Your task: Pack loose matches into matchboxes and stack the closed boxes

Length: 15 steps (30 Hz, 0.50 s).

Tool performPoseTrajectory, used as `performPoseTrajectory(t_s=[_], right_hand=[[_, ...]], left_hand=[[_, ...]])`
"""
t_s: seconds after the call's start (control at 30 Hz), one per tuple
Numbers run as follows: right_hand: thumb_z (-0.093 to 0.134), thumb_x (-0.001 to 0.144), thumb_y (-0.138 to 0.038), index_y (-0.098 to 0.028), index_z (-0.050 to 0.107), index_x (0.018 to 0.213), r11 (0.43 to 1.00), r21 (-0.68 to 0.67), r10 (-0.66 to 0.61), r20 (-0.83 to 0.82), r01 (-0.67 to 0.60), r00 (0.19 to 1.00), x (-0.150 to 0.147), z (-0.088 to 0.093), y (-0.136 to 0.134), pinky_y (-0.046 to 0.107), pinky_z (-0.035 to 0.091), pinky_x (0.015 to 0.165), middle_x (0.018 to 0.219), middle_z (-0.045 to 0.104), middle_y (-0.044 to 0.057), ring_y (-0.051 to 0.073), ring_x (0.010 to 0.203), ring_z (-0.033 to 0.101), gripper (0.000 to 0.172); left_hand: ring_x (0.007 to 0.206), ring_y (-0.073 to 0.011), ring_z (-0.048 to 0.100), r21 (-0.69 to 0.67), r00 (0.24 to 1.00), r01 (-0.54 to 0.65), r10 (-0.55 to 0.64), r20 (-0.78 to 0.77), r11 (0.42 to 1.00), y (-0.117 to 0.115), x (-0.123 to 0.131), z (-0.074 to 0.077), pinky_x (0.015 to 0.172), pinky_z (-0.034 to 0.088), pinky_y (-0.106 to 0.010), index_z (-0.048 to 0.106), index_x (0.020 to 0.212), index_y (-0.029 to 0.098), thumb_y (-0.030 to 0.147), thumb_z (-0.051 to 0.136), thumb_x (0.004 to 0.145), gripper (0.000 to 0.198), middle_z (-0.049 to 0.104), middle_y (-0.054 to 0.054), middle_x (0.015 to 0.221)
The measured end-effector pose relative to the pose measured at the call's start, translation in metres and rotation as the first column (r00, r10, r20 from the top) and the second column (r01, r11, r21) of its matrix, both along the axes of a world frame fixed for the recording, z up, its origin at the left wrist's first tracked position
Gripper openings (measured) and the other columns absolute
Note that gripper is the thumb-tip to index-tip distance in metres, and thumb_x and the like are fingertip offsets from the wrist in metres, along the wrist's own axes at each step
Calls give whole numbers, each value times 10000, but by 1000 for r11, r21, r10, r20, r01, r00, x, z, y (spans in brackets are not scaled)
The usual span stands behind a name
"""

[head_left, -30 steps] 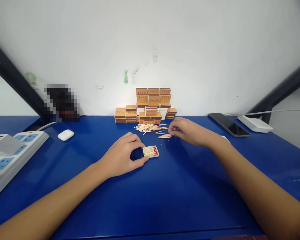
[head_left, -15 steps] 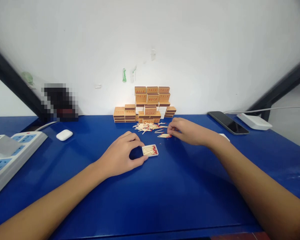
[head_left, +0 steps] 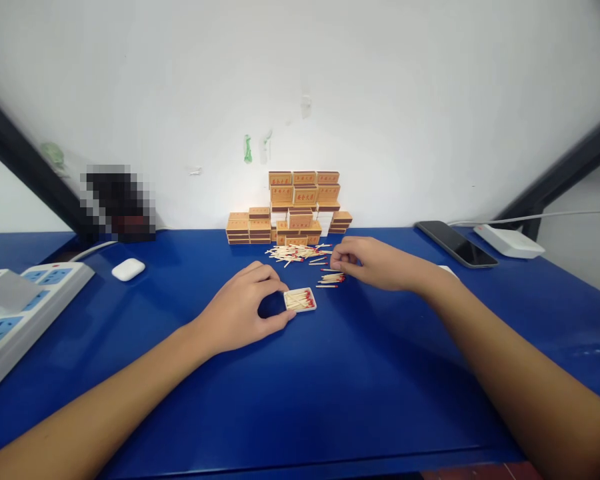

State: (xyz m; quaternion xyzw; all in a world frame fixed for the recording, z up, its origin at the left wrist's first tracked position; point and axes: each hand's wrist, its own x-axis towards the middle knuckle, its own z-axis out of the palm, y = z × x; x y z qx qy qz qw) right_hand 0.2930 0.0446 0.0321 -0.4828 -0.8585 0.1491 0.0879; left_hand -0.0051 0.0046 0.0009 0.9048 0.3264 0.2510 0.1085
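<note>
The white tray (head_left: 307, 310) sits flat on the blue table (head_left: 300, 400), and lots of matches (head_left: 299, 300) lie in it, with red heads mostly at its right end. The left hand (head_left: 245, 307) is at the tray's left end, with thumb and finger pinching it. The right hand (head_left: 370, 261) is behind the tray and to its right, with its fingers curled close together; I cannot tell if they have a match. The hands are well apart from each other. I think the tray looks quite full, but plenty are out of it: a small bunch (head_left: 333, 278) just behind its right end, and a bigger, messy pile (head_left: 295, 253) farther behind. Past that pile are stacked matchboxes (head_left: 305, 195) by the wall (head_left: 380, 120), so I judge there is less room behind the tray. In front of the tray, a big stretch of table runs to the near edge. The phone (head_left: 457, 245) is far behind and right of the tray, and the power strip (head_left: 77, 273) is far to its left
</note>
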Motion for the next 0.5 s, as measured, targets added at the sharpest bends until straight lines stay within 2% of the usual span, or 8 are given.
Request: performPoseTrajectory(t_s=[0.13,0.3,0.4,0.5], right_hand=[[534,964,-288,-201,656,855,996,69,-48,-6,48,999,-4,-4,3,322,419,694,841,675,67,207,761,580,185],[538,973,-291,-202,636,843,999,18,-50,-1,50,999,-9,-12,6,318,421,687,849,681,73,208,756,584,185],[503,1003,-316,-201,609,823,998,37,-45,9,44,999,-9,-9,5,333,422,703,865,682,95,221,774,587,238],[493,1011,-319,-201,597,865,993,55,-102,-8,103,995,-4,-3,3,331,416,693,887,693,99,218,765,588,215]], left_hand=[[1007,-250,628,-8,1000,4,-4,2,1000,0,-1,0,908,557,-437,753,1130,201,408,727,930,289,687,-83,1067],[1014,-258,630,-12,1000,1,-1,1,1000,1,-1,-1,905,560,-448,752,1137,215,405,724,930,283,693,-86,1074],[1014,-258,632,-3,1000,5,-5,5,1000,0,0,0,916,559,-450,754,1148,221,392,722,929,280,698,-82,1072],[1013,-258,631,-9,1000,1,-1,3,1000,0,0,1,913,559,-449,755,1142,219,397,725,927,281,697,-82,1071]])
